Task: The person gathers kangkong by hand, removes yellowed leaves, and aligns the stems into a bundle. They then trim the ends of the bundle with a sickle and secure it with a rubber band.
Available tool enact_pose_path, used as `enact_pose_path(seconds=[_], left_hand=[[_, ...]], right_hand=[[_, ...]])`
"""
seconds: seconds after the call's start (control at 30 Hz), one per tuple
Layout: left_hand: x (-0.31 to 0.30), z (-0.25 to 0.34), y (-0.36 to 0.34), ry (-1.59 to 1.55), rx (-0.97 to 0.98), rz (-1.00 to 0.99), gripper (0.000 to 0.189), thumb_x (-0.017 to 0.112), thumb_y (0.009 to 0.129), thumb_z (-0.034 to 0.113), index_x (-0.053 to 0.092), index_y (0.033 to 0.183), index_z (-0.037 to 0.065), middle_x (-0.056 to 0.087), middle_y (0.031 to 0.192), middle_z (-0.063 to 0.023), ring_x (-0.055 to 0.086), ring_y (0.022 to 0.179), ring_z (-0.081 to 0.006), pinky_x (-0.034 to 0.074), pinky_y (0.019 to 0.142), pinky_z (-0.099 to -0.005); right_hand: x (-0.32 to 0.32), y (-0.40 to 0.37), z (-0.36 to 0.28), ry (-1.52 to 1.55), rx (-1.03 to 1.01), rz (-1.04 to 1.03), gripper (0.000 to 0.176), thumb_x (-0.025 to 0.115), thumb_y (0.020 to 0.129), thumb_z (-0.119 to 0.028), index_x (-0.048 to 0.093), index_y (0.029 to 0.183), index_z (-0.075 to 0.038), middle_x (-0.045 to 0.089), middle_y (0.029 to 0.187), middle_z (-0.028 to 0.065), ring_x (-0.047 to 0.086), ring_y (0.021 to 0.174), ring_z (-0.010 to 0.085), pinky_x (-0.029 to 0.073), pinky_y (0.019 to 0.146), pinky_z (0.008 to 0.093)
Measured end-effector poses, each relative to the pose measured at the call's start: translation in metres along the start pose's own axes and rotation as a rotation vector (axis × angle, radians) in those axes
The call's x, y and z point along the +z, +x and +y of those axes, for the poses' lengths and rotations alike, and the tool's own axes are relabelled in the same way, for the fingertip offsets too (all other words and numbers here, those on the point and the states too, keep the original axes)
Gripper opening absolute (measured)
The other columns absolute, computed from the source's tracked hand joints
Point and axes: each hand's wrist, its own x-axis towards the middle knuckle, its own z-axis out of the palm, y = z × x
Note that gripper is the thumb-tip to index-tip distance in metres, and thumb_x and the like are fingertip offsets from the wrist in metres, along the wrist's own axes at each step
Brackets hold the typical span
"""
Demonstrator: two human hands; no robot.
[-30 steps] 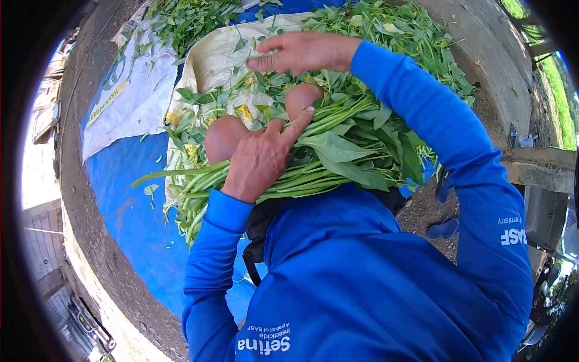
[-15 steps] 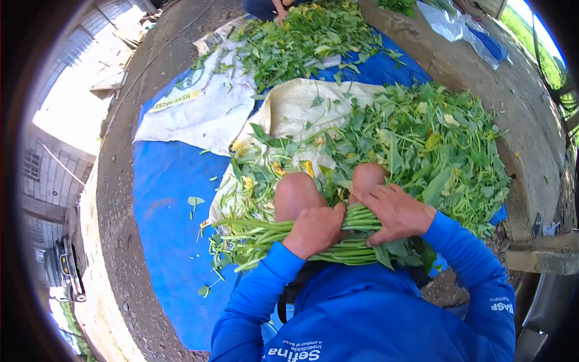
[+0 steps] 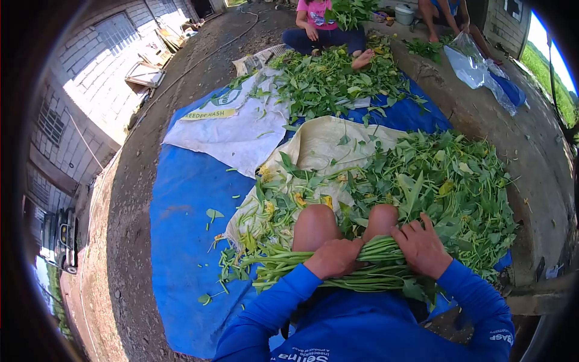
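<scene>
A bundle of long green stems [image 3: 374, 274] lies crosswise over my lap, just behind my knees. My left hand [image 3: 335, 258] is wrapped round the middle of the bundle, its fingers closed. Over the leafy right part of the bundle rests my right hand [image 3: 423, 246], fingers spread and touching the stems and leaves. Beyond my knees, a heap of leafy greens [image 3: 452, 181] with some yellow leaves covers a pale sack [image 3: 319, 148]. Short cut stem pieces [image 3: 232, 265] are scattered left of the bundle.
A blue tarp [image 3: 187, 241] lies under everything, with a white printed sack [image 3: 247, 130] on it. A person in a pink shirt [image 3: 319, 15] sits behind a far leafy heap [image 3: 325, 75]. Another person [image 3: 449, 15] crouches near clear plastic [image 3: 467, 63] at the upper right.
The view has tilted up, bringing more of the two people into sight. My right hand's fingers have lifted and spread from the stems; my left hand keeps its hold.
</scene>
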Motion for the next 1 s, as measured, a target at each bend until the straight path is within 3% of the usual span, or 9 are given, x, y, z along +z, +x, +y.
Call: enact_pose_path(seconds=[0.2, 0.27, 0.37, 0.5, 0.6, 0.77, 0.9, 0.93, 1.0], left_hand=[[0.006, -0.001, -0.003, 0.074, 0.039, 0.072, 0.051, 0.078, 0.095, 0.03, 0.057, 0.135, 0.008, 0.075, 0.095, -0.024, 0.073, 0.091, -0.0483, 0.057, 0.079, -0.0597], [0.007, -0.004, -0.003, 0.064, 0.089, 0.115, 0.043, 0.079, 0.094, 0.027, 0.061, 0.128, 0.006, 0.075, 0.094, -0.0238, 0.073, 0.092, -0.0469, 0.056, 0.08, -0.0582], [0.014, 0.003, -0.002, 0.104, 0.127, 0.167, 0.053, 0.083, 0.088, 0.02, 0.06, 0.134, 0.008, 0.076, 0.097, -0.0203, 0.074, 0.09, -0.0443, 0.057, 0.075, -0.0564], [0.015, 0.006, -0.012, 0.101, 0.122, 0.191, 0.064, 0.083, 0.093, 0.037, 0.061, 0.145, 0.005, 0.077, 0.111, -0.0206, 0.075, 0.096, -0.0412, 0.058, 0.079, -0.0526], [0.008, 0.019, -0.022, 0.041, 0.237, 0.245, 0.075, 0.08, 0.094, 0.051, 0.059, 0.147, 0.003, 0.074, 0.103, -0.0185, 0.074, 0.094, -0.0403, 0.059, 0.078, -0.0512], [0.012, 0.034, -0.053, 0.1, 0.122, 0.055, 0.062, 0.065, 0.106, 0.05, 0.057, 0.161, 0.022, 0.063, 0.143, -0.0253, 0.069, 0.116, -0.0493, 0.058, 0.096, -0.0537], [0.014, 0.037, -0.058, 0.104, 0.088, 0.057, 0.059, 0.065, 0.106, 0.048, 0.058, 0.16, 0.024, 0.063, 0.143, -0.0247, 0.066, 0.121, -0.049, 0.055, 0.102, -0.0547], [0.014, 0.039, -0.058, 0.098, 0.076, 0.045, 0.059, 0.065, 0.106, 0.048, 0.058, 0.16, 0.025, 0.063, 0.143, -0.0247, 0.066, 0.123, -0.0487, 0.054, 0.103, -0.0547], [0.015, 0.041, -0.055, 0.108, 0.086, 0.081, 0.057, 0.066, 0.106, 0.046, 0.06, 0.159, 0.026, 0.064, 0.141, -0.0242, 0.066, 0.12, -0.0466, 0.053, 0.103, -0.0538]], right_hand=[[0.002, -0.025, 0.024, 0.29, 0.062, -0.071, 0.094, 0.088, 0.08, -0.032, 0.047, 0.163, -0.017, 0.054, 0.159, 0.0123, 0.044, 0.154, 0.0373, 0.03, 0.128, 0.0671], [-0.015, -0.035, 0.028, 0.275, 0.214, -0.201, 0.117, 0.093, 0.075, -0.038, 0.031, 0.173, -0.019, 0.036, 0.174, 0.0176, 0.028, 0.164, 0.0428, 0.019, 0.132, 0.0701], [0.003, -0.05, 0.028, -0.017, 0.228, -0.025, 0.094, 0.077, 0.086, -0.009, 0.037, 0.17, -0.02, 0.059, 0.144, 0.0155, 0.05, 0.144, 0.0415, 0.033, 0.126, 0.0674], [0.07, -0.08, 0.014, -0.012, 0.277, 0.39, 0.08, 0.078, 0.078, -0.006, 0.058, 0.154, -0.02, 0.059, 0.124, 0.0096, 0.059, 0.123, 0.0329, 0.042, 0.119, 0.06], [0.092, -0.091, 0.001, 0.023, 0.334, 0.479, 0.086, 0.082, 0.074, -0.012, 0.056, 0.156, -0.02, 0.059, 0.127, 0.0094, 0.057, 0.126, 0.0342, 0.041, 0.119, 0.0599], [0.143, -0.156, 0.041, 0.237, 0.588, 0.361, 0.098, 0.087, 0.078, -0.021, 0.042, 0.166, -0.021, 0.034, 0.17, 0.0187, 0.036, 0.154, 0.05, 0.033, 0.126, 0.0616], [0.097, -0.216, 0.102, 0.026, 0.947, 0.152, 0.069, 0.082, 0.093, -0.023, 0.058, 0.155, -0.007, 0.058, 0.152, 0.025, 0.056, 0.142, 0.047, 0.046, 0.118, 0.0548], [0.04, -0.192, 0.097, 0.249, 1.125, 0.353, 0.053, 0.08, 0.099, -0.024, 0.065, 0.145, -0.001, 0.072, 0.131, 0.0206, 0.071, 0.122, 0.0364, 0.055, 0.108, 0.0455], [-0.056, -0.14, 0.054, 0.789, 1.039, 0.788, 0.05, 0.082, 0.098, -0.021, 0.067, 0.141, 0.0, 0.074, 0.124, 0.0131, 0.073, 0.11, 0.024, 0.057, 0.103, 0.0384]])
